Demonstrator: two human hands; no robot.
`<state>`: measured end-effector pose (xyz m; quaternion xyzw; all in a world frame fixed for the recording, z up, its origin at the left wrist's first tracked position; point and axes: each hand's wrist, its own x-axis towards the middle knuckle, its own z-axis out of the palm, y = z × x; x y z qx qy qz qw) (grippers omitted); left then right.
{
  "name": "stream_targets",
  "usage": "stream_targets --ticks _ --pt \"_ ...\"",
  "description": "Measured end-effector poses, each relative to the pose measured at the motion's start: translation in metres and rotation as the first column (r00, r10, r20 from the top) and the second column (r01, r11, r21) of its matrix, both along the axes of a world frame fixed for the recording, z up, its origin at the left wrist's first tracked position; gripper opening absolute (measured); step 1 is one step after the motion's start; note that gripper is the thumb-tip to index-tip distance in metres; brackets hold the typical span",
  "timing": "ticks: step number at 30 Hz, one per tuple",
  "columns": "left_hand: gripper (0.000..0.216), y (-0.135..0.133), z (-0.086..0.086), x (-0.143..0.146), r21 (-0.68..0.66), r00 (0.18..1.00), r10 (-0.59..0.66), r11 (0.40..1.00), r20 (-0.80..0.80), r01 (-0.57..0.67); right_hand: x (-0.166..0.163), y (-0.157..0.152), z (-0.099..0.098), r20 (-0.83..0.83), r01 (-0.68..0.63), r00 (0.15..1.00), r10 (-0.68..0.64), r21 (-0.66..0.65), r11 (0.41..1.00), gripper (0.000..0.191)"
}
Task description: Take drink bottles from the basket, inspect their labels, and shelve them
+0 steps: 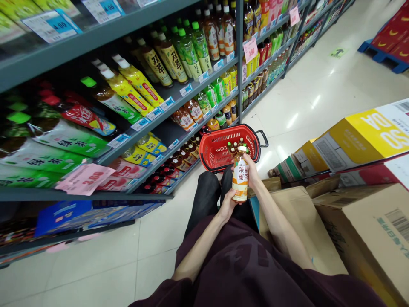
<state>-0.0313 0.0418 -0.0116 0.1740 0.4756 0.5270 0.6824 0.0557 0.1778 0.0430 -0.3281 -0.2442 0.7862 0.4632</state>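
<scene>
Between my two hands is a tea bottle point(240, 177) with a white cap, an orange and white label and amber drink inside. It stands nearly upright above my lap. My left hand point(227, 205) is closed round its base. My right hand point(252, 171) grips its upper right side, the fingers partly behind the bottle. Just beyond, a red shopping basket point(212, 147) rests on the floor with its black handle folded to the right. Several bottles with green and dark caps stand in the basket, partly hidden by the one I hold.
Shelves point(188, 100) full of drink bottles run along the left and ahead. Opened cardboard boxes point(297, 213) and a yellow soda carton point(361, 132) crowd my right side. A blue pallet point(380, 55) with red boxes stands far right on the tiled floor point(306, 94).
</scene>
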Motion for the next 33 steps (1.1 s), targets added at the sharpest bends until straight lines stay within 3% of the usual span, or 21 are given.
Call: stream_targets --ticks 5,18,33 --pt "0.06 0.001 -0.006 -0.004 0.006 0.999 -0.046 0.999 -0.007 0.046 0.001 0.0 0.002 -0.002 -0.024 1.0 0.024 -0.033 0.999 0.042" --pt "0.062 0.001 -0.01 -0.008 0.031 0.972 -0.062 0.997 -0.228 0.071 0.0 0.001 -0.005 0.045 -0.002 0.999 0.002 0.012 1.0 0.039" --pt "0.068 -0.002 -0.006 0.003 0.056 0.999 0.004 0.998 0.033 -0.006 -0.003 -0.001 -0.01 0.068 -0.026 0.997 0.023 0.048 0.999 0.036"
